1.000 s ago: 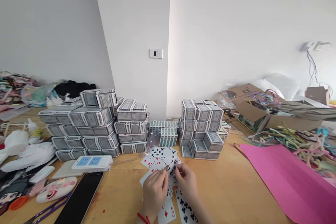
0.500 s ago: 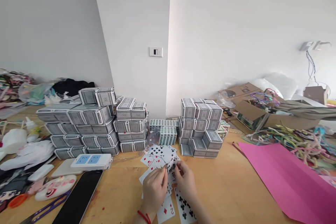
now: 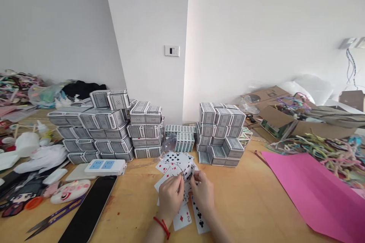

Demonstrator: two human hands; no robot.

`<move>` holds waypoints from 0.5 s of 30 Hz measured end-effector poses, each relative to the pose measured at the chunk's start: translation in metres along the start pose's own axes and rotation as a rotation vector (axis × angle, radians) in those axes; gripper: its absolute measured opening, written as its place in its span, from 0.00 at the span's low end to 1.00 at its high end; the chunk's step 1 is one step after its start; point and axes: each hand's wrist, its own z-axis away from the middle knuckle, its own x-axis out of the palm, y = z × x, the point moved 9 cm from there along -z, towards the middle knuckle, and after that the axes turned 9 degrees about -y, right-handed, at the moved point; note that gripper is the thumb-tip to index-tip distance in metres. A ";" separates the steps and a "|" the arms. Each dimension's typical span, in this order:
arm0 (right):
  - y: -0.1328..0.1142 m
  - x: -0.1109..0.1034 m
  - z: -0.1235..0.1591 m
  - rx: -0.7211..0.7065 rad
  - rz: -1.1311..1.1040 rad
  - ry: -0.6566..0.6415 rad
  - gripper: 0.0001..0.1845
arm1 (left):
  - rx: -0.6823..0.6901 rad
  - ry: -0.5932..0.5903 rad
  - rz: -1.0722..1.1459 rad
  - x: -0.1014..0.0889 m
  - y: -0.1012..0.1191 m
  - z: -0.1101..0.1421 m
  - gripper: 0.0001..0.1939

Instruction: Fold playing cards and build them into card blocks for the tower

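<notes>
Between my two hands a playing card [image 3: 188, 171] is held up, its face with black pips turned partly toward me. My left hand [image 3: 171, 193], with a red cord at the wrist, pinches its left side. The fingers of my right hand [image 3: 202, 190] are closed on its right side. Under and around the hands lies a loose spread of playing cards [image 3: 175, 158], face up. A two of diamonds [image 3: 182, 218] and a clubs card [image 3: 200, 216] lie nearest me, the latter partly under my right wrist.
Blocks folded from grey-backed cards stand in stacks at left [image 3: 99, 133] and right [image 3: 221, 133]. Green card blocks [image 3: 184, 141] sit between them. A phone [image 3: 88, 209], scissors [image 3: 57, 216] and a power strip [image 3: 106, 167] lie left; pink paper [image 3: 310, 193] and yarn [image 3: 322, 152] lie right.
The view has shifted, so the scene sits slightly right and higher. Both hands keep hold of the card, which now stands more upright between them.
</notes>
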 end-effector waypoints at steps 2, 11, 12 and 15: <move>0.003 0.005 -0.002 -0.003 -0.077 -0.054 0.13 | -0.028 0.007 0.008 -0.001 -0.003 0.000 0.14; 0.008 0.004 -0.006 -0.054 -0.118 -0.031 0.12 | -0.106 0.002 0.039 -0.001 -0.011 0.002 0.15; 0.008 0.004 -0.006 -0.045 -0.096 -0.041 0.12 | -0.108 -0.001 0.041 0.000 -0.011 0.002 0.15; 0.003 0.004 -0.004 -0.028 -0.035 -0.049 0.12 | -0.112 -0.002 0.043 0.000 -0.012 0.002 0.16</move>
